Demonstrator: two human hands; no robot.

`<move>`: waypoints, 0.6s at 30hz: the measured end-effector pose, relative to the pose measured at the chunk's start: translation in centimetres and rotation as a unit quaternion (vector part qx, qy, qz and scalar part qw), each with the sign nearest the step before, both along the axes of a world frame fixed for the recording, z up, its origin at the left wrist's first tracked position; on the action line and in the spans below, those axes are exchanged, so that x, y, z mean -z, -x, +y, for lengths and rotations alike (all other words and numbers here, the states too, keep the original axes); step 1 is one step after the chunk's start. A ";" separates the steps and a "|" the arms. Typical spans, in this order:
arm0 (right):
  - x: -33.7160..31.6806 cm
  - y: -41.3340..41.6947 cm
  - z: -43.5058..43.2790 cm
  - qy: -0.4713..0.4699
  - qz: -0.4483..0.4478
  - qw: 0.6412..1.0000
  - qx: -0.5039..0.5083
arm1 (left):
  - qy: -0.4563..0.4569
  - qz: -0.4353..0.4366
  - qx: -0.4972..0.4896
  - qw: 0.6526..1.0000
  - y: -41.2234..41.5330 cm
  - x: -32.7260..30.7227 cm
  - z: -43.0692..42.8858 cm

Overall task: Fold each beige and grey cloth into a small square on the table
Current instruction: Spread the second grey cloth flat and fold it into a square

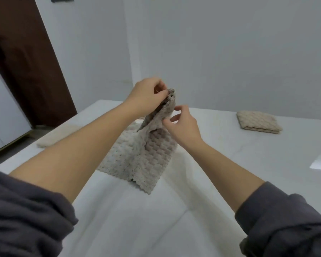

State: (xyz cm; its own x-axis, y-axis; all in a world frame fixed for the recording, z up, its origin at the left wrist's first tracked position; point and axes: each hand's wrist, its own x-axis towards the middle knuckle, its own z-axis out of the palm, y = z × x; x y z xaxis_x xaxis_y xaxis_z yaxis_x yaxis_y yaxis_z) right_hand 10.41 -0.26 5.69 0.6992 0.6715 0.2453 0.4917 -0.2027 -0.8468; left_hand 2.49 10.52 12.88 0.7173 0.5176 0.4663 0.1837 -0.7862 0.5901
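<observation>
At the bottom corners of the frame, your dark grey sleeves point(26, 216) were pushed up. Both bare forearms reached toward the middle of the frame over a white table point(119, 219).

In the centre, a beige and grey cloth point(146, 160) with a bumpy woven texture stood partly raised. Its scalloped lower edge lay on the table nearest you, while its top rose to a peak just above the centre.

Your right hand point(182, 127), just right of centre, sat beside the raised part with its fingers loosely spread, holding nothing. Its thumb tip touched the cloth's right edge. Your left hand point(146, 95), slightly higher and to the left, pinched the top corner of the cloth between thumb and curled fingers, holding it up off the table.

Farther back, toward the right of the frame, a folded cloth point(258, 122) in beige lay as a neat thick square on the table, well apart from your hands. At the left of the frame, near the table's edge, a flat cloth point(54, 138) of pale beige lay spread out, though it was blurred.

Beyond the table stood a plain white wall point(230, 52), and a dark brown door point(26, 62) filled the upper left.
</observation>
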 end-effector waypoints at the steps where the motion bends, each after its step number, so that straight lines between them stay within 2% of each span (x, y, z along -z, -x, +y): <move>1: -0.8 0.4 -0.5 -0.025 0.015 0.999 -0.015 | -0.001 -0.011 0.005 1.000 0.1 -1.0 -0.5; 5: -2.8 2.0 -3.1 -0.071 0.076 0.990 -0.091 | 0.002 -0.040 0.027 0.999 0.9 -3.7 -2.7; 9: -3.5 2.6 -5.6 -0.058 0.037 0.993 -0.091 | 0.050 -0.062 0.032 0.996 1.6 -4.6 -4.4; 14: -3.8 3.3 -8.4 0.016 -0.008 0.995 -0.098 | 0.104 -0.085 0.005 0.991 3.1 -5.2 -5.5; 18: -3.6 4.2 -9.4 0.036 -0.014 0.992 -0.121 | 0.098 -0.091 -0.010 0.991 3.8 -5.6 -6.8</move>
